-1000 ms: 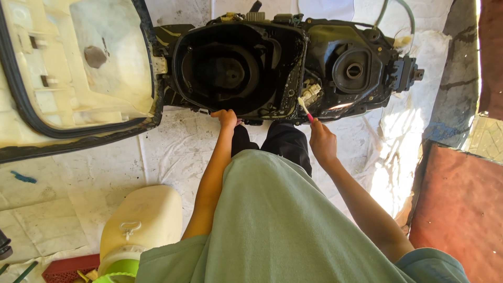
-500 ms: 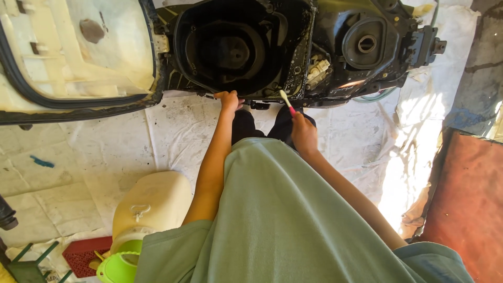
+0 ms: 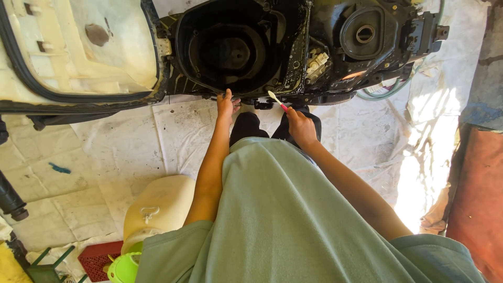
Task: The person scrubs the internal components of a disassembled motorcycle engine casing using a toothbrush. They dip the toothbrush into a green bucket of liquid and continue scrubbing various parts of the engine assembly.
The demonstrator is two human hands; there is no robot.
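- Two hands work at a black scooter body (image 3: 314, 47): right hand (image 3: 300, 127) fingers closed around a toothbrush (image 3: 277, 100), pink handle in the fist.
- Toothbrush's long axis slants up-left, white head toward the body's lower edge.
- Left hand (image 3: 226, 102) fingers curl on that rim.

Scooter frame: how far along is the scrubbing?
Done: the seat is flipped open and the black storage tub looks bare. In hand: the right hand holds a toothbrush at the frame's lower edge, while the left hand grips the tub rim. Left: grime shows around the connector and the round opening.
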